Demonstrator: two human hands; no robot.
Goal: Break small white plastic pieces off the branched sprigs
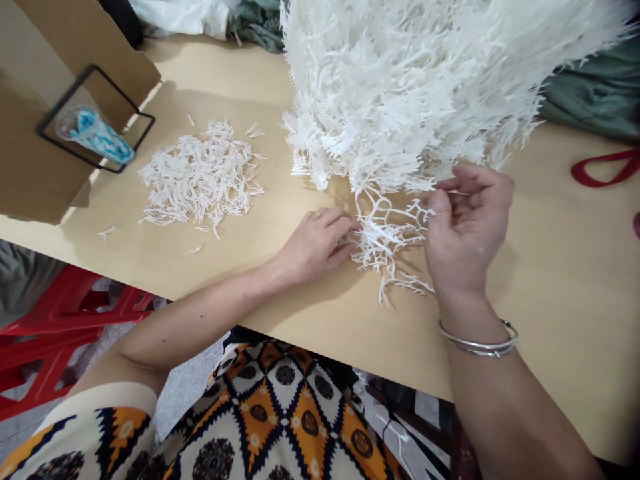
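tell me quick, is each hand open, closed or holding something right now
Left hand: fingers curled at the white branched piece; grip cannot be told.
Right hand: closed, thumb and finger apparently pinching that piece's edge.

1. A tangle of white strands (377, 243) is touched on its left by the left hand (317, 243) and on its right by the right hand (467, 230).
2. A silver bracelet (480, 347) is worn above the right hand.
3. A large white heap (410, 100) is piled just beyond, on the table (545, 293).
4. Loose white bits (200, 175) are gathered to the left.
5. Cardboard (33, 170) is stood beside them.
6. Red stools (60, 297) are seen below the table's edge.
7. A red strap (603, 159) is laid at far right.
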